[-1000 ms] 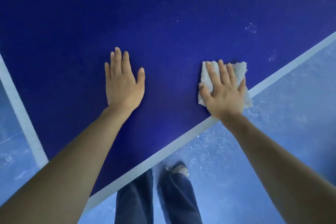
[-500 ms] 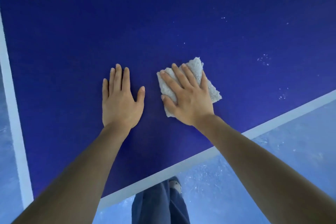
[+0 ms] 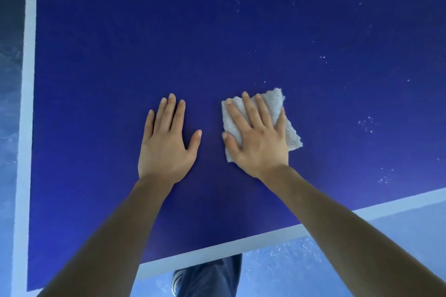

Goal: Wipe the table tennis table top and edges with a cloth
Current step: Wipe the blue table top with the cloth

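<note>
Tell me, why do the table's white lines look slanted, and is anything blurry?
Head view: the wide-angle lens splays the white edge lines, so the table top looks skewed; both hands, left and right, and the cloth look sharp; lighting is soft, without glare.

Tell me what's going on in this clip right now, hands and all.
A person is wiping a blue table tennis table. The right hand presses flat on a folded grey cloth on the top, a little in from the near white edge line. The left hand lies flat on the bare surface beside it, apart from the cloth. Pale specks show on the top to the right of the cloth.
</note>
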